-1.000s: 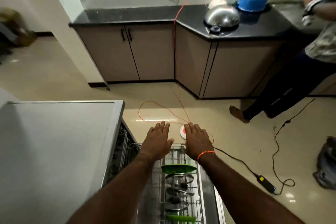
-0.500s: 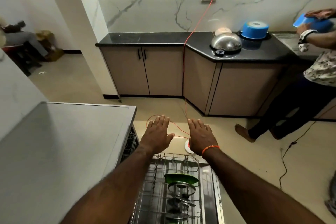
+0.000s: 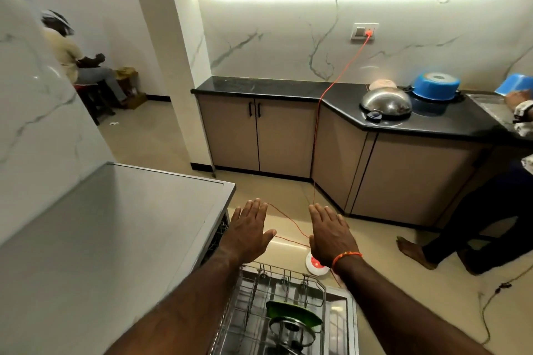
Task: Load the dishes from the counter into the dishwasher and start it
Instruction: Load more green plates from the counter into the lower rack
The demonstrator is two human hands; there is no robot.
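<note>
Hands: left hand [image 3: 250, 232] & right hand [image 3: 329, 235] flat, fingers straight, empty, above dishwasher rack [image 3: 253, 294] w/ green plate [image 3: 291, 311], steel lid [image 3: 290, 328]; steel bowl [image 3: 386, 102], blue pot [image 3: 436, 86] on counter [image 3: 450, 124].

Dishwasher rack [image 3: 288, 277]: thin metal wire, grey coated, satin sheen. Green plate [image 3: 291, 311] in rack: smooth glossy plastic look. Lid [image 3: 291, 330] below it: polished steel rim, clear glassy centre. Dishwasher top [image 3: 115, 225]: flat grey panel, matt, smooth. Counter [image 3: 259, 86]: black stone, polished, reflective. Steel bowl [image 3: 386, 102], upturned on counter: bright metal, mirror finish. Blue pot [image 3: 437, 86]: smooth, semi-gloss; plastic or enamel not distinguishable. Cabinet doors [image 3: 256, 135]: beige laminate, matt, with dark metal handles. Wall [image 3: 274, 46]: white marble-look panel, grey veins, glossy. Floor [image 3: 150, 141]: beige tile, glossy. Orange cord [image 3: 340, 75]: thin, smooth sheath.
</note>
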